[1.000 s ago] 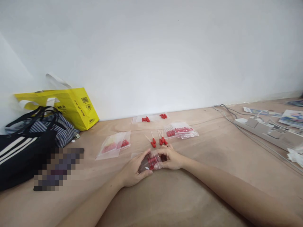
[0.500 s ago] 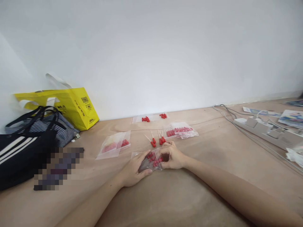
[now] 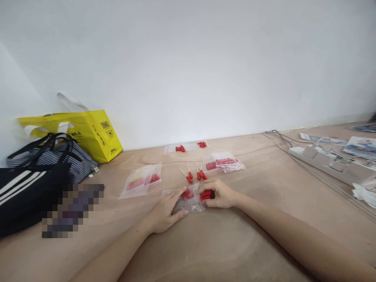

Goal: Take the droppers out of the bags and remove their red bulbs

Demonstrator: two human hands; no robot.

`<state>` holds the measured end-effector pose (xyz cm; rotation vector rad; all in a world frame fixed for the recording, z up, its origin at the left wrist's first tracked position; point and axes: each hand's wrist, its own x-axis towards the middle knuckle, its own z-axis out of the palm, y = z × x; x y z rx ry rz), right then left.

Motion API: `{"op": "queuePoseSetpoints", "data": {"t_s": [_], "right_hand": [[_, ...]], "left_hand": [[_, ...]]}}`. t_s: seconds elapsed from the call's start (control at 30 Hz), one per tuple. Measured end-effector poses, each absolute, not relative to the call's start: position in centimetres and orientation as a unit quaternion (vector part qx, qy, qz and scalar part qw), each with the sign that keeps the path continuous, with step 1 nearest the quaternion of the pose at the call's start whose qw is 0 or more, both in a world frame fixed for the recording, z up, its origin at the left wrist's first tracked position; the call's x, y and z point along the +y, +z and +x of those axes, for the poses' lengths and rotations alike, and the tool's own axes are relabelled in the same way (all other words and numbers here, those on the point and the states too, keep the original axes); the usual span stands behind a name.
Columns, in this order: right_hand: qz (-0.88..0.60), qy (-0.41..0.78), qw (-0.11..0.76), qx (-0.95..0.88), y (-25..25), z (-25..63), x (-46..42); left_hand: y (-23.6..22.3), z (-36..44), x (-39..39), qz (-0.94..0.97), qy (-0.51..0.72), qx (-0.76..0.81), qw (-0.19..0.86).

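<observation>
My left hand [image 3: 167,211] rests on a clear zip bag [image 3: 194,205], holding it against the table with the thumb on the near side. Red rubber bulbs [image 3: 188,193] show through the plastic. At the bag's right-hand opening, my right hand [image 3: 220,194] is closed around several red dropper bulbs [image 3: 207,194], pinched between thumb and fingers. Just beyond the hands lie loose droppers [image 3: 189,178] with red bulbs and pale thin stems. Behind them is a bag of droppers [image 3: 221,163], and to the left are overlapping bags with red bulbs [image 3: 143,179].
Near the wall lies another clear bag [image 3: 170,149] with small piles of red bulbs [image 3: 202,144] on it. At left stand a yellow bag [image 3: 102,137] and dark bags [image 3: 32,196]. A power strip [image 3: 329,160] with cables and some printed sheets [image 3: 361,145] lie at right.
My right hand has shifted slightly right, drawing red bulbs out to the bag's edge. My left hand stays on the bag.
</observation>
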<state>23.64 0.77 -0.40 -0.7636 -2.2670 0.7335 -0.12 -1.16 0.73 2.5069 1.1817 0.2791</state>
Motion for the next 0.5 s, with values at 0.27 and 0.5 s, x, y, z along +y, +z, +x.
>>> {"op": "queuePoseSetpoints", "data": {"t_s": [0.27,0.5], "right_hand": [[-0.358,0.420,0.433,-0.713,0.2,28.6,3.2],[-0.445,0.276,0.528,-0.669,1.1,27.5,4.5]], "left_hand": [[0.6,-0.9,-1.0,0.882,0.100,0.423,0.179],[0.4,-1.3,-0.8,0.881,0.107,0.425,0.178]]}}
